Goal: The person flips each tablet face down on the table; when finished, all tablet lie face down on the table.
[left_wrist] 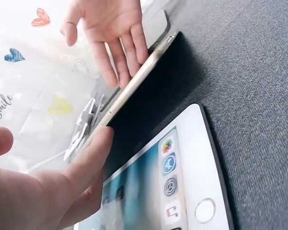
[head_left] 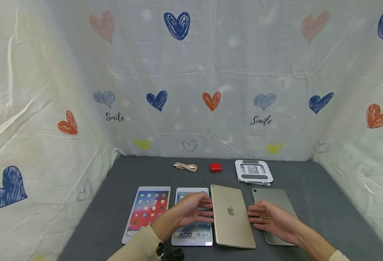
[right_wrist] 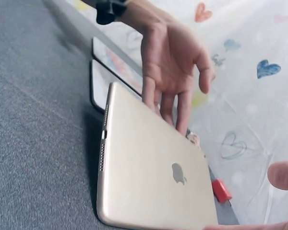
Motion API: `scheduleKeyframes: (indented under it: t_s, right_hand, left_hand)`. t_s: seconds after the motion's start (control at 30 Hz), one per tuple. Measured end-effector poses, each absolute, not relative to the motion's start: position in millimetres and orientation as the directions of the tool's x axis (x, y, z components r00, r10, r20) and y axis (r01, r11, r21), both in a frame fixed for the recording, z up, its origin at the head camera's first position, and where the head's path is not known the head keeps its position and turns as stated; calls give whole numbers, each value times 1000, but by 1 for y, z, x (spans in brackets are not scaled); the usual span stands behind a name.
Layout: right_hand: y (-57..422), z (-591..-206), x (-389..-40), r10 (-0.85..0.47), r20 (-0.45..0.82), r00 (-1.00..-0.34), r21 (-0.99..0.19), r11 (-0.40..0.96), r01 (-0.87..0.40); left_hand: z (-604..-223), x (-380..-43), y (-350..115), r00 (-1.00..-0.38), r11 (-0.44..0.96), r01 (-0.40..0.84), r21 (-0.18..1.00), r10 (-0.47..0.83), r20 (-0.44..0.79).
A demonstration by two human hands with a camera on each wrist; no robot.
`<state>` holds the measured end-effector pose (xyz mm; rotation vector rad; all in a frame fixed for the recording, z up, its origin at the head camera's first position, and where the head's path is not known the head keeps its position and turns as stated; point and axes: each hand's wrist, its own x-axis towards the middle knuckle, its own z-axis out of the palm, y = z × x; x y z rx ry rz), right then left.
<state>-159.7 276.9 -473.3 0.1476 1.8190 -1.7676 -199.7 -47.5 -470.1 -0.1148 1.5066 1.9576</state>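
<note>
A gold tablet with an apple logo stands tilted, back facing up, its left edge raised off the table. My left hand is at that raised edge, fingers extended and fingertips right against it. On the opposite long edge, the fingertips of my right hand are close to the tablet, fingers nearly straight. In the left wrist view the tablet shows edge-on over a dark shadow. Below my left hand lies a white tablet, screen lit. Partly behind my right hand is a grey tablet, back up.
Another white tablet with a lit home screen lies at the left. Along the back of the grey table sit a coiled cable, a red charger plug and a white folded stand. A heart-patterned curtain encloses the table.
</note>
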Motion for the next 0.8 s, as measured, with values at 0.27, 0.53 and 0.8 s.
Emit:
scheduleKeyframes:
  t_s: [0.27, 0.53, 0.8]
  right_hand:
    - [282, -473, -157, -304, -459, -835, -887, 108, 449]
    - [286, -471, -154, -302, -436, -848, -900, 137, 414]
    - [288, -471, -151, -308, -407, -860, -913, 165, 373]
  left_hand:
    - [-476, -201, -38, -783, -93, -533, 841, 430, -449]
    - [-477, -202, -27, -783, -66, -527, 847, 424, -455]
    - [-468, -201, -27, -780, 16, -499, 866, 427, -457]
